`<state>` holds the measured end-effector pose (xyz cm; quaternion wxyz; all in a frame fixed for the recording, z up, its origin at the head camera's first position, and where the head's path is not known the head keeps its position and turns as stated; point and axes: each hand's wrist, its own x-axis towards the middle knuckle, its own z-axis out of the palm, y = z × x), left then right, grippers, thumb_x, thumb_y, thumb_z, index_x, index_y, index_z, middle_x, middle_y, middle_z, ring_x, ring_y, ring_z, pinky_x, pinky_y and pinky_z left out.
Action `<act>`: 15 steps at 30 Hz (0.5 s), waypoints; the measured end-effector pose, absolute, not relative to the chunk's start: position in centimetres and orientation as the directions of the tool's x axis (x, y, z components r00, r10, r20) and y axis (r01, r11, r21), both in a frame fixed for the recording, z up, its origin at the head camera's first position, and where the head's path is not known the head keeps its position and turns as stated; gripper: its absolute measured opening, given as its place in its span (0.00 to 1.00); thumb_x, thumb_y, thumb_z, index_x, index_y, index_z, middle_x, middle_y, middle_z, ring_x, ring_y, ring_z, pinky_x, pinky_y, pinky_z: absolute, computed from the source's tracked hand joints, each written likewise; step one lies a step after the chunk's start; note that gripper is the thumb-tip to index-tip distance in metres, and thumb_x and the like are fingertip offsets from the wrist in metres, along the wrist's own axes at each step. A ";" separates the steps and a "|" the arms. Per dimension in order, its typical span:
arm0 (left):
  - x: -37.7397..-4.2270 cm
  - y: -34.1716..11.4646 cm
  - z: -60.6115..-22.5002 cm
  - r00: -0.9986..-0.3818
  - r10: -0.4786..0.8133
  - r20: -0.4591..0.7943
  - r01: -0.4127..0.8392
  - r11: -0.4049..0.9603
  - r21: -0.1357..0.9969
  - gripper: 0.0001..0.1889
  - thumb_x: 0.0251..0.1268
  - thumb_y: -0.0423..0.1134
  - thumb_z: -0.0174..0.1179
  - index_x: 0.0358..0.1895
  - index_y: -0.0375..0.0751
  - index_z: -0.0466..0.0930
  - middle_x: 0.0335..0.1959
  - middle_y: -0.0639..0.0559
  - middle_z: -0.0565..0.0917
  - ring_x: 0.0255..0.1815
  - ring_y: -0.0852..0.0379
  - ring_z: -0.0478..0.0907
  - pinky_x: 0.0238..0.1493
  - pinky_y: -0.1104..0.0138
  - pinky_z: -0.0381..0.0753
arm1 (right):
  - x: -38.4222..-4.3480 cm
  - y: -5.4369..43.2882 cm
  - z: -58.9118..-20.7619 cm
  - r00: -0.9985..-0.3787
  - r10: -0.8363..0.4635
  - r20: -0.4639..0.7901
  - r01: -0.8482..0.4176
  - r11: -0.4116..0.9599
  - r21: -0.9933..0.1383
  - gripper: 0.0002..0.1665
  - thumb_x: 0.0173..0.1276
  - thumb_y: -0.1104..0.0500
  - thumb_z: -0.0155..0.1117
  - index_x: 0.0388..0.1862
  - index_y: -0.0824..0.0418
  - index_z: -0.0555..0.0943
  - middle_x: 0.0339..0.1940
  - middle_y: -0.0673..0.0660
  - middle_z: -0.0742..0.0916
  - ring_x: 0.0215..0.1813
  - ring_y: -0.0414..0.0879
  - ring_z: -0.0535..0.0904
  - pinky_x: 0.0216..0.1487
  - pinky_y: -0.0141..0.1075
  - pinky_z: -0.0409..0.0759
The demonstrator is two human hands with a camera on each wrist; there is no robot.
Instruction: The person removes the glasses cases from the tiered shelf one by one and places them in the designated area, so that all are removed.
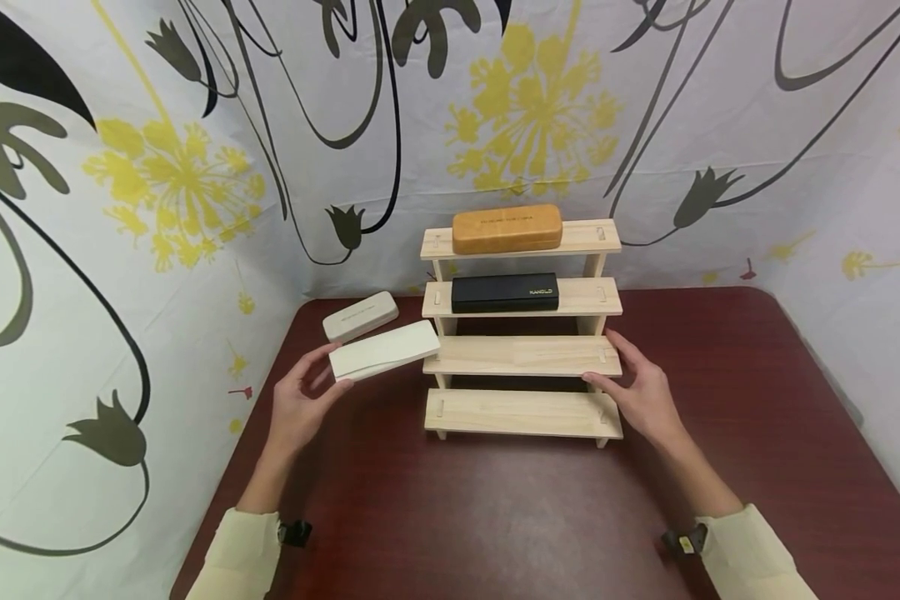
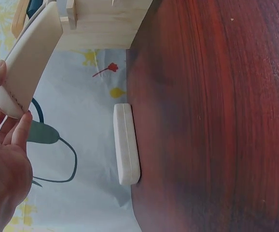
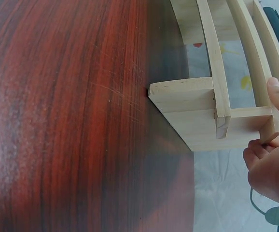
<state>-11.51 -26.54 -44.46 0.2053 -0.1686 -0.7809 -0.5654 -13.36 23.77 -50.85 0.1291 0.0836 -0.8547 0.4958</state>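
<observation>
My left hand [image 1: 297,406] pinches a white glasses case [image 1: 384,350] by its left end, thumb on the near edge and fingers at the far side. In the left wrist view the white case is lifted above the table. Its right end overlaps the left end of a four-step wooden display stand [image 1: 521,356]. My right hand [image 1: 642,392] grips the right end of the stand's second step from the bottom, thumb at the front edge. A tan glasses case [image 1: 507,229] lies on the top step, and a black glasses case [image 1: 505,292] on the one below.
Another off-white glasses case [image 1: 361,317] lies on the table at the back left, behind the held one. The dark red wooden table [image 1: 525,517] meets a patterned cloth [image 1: 270,167] at the back and sides. The bottom step [image 1: 525,412] sits low at the front.
</observation>
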 end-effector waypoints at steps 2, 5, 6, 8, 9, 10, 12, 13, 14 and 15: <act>-11.6 -26.6 -44.5 -0.859 0.031 0.512 0.496 0.304 0.814 0.29 0.57 0.15 0.73 0.64 0.19 0.77 0.62 0.25 0.81 0.66 0.53 0.81 0.65 0.66 0.81 | -13.3 23.7 -50.7 -0.955 -0.015 0.295 -0.265 0.487 -0.832 0.51 0.65 0.61 0.82 0.82 0.68 0.66 0.78 0.70 0.73 0.75 0.69 0.72 0.57 0.10 0.66; -11.9 -26.7 -44.6 -0.856 0.026 0.516 0.497 0.312 0.810 0.29 0.57 0.16 0.73 0.64 0.20 0.77 0.62 0.26 0.82 0.65 0.56 0.82 0.65 0.66 0.81 | -13.2 23.7 -50.5 -0.957 -0.017 0.290 -0.263 0.474 -0.840 0.51 0.65 0.61 0.82 0.82 0.67 0.66 0.78 0.71 0.73 0.75 0.69 0.72 0.55 0.09 0.66; -12.0 -26.8 -44.7 -0.856 0.023 0.516 0.497 0.312 0.810 0.29 0.57 0.16 0.73 0.64 0.20 0.77 0.62 0.26 0.81 0.65 0.57 0.82 0.64 0.66 0.81 | -13.2 23.7 -50.4 -0.956 -0.018 0.292 -0.266 0.470 -0.842 0.51 0.65 0.62 0.82 0.82 0.67 0.66 0.78 0.71 0.73 0.75 0.69 0.72 0.55 0.09 0.67; -12.4 -27.0 -45.1 -0.858 0.013 0.513 0.490 0.318 0.811 0.29 0.58 0.16 0.73 0.65 0.20 0.78 0.62 0.25 0.81 0.65 0.59 0.82 0.64 0.66 0.82 | -13.1 23.6 -50.4 -0.955 -0.021 0.297 -0.272 0.464 -0.843 0.51 0.65 0.62 0.82 0.82 0.67 0.66 0.78 0.71 0.73 0.75 0.69 0.72 0.55 0.09 0.67; -12.6 -27.2 -45.4 -0.862 0.005 0.507 0.482 0.324 0.814 0.29 0.58 0.16 0.73 0.65 0.21 0.78 0.62 0.25 0.81 0.64 0.60 0.82 0.64 0.65 0.82 | -13.1 23.6 -50.3 -0.954 -0.022 0.299 -0.275 0.462 -0.843 0.51 0.65 0.62 0.82 0.83 0.67 0.66 0.79 0.71 0.73 0.75 0.69 0.72 0.55 0.09 0.67; -12.9 -27.4 -45.8 -0.867 -0.003 0.498 0.469 0.328 0.820 0.29 0.58 0.17 0.73 0.65 0.21 0.78 0.63 0.26 0.81 0.64 0.60 0.82 0.63 0.64 0.82 | -13.1 23.6 -50.4 -0.953 -0.023 0.301 -0.277 0.460 -0.844 0.51 0.65 0.63 0.82 0.83 0.67 0.66 0.79 0.70 0.72 0.75 0.69 0.72 0.55 0.09 0.68; -13.4 -27.8 -46.6 -0.879 -0.023 0.477 0.441 0.342 0.830 0.30 0.59 0.17 0.74 0.66 0.24 0.78 0.64 0.28 0.81 0.64 0.58 0.83 0.63 0.63 0.82 | -13.1 23.6 -50.4 -0.953 -0.025 0.302 -0.279 0.459 -0.844 0.51 0.65 0.63 0.81 0.83 0.66 0.66 0.79 0.70 0.72 0.75 0.69 0.72 0.55 0.09 0.68; -13.7 -28.0 -47.0 -0.884 -0.033 0.466 0.427 0.349 0.834 0.30 0.59 0.18 0.74 0.66 0.26 0.79 0.64 0.30 0.81 0.64 0.56 0.83 0.63 0.62 0.83 | -13.1 23.6 -50.4 -0.953 -0.026 0.301 -0.279 0.461 -0.843 0.51 0.65 0.63 0.81 0.83 0.66 0.66 0.79 0.70 0.72 0.75 0.69 0.72 0.55 0.09 0.68; -13.9 -28.2 -47.5 -0.888 -0.041 0.458 0.416 0.352 0.838 0.30 0.59 0.18 0.74 0.67 0.27 0.79 0.65 0.32 0.82 0.64 0.54 0.83 0.63 0.61 0.83 | -13.1 23.7 -50.4 -0.953 -0.027 0.300 -0.278 0.464 -0.841 0.51 0.66 0.62 0.81 0.83 0.65 0.65 0.79 0.70 0.72 0.75 0.69 0.72 0.55 0.10 0.68; -14.2 -28.4 -47.8 -0.891 -0.047 0.452 0.408 0.356 0.841 0.31 0.59 0.19 0.74 0.67 0.29 0.79 0.65 0.33 0.82 0.64 0.51 0.82 0.63 0.60 0.83 | -13.1 23.7 -50.5 -0.954 -0.027 0.299 -0.277 0.465 -0.841 0.51 0.66 0.62 0.81 0.83 0.65 0.65 0.80 0.69 0.72 0.75 0.69 0.71 0.55 0.10 0.68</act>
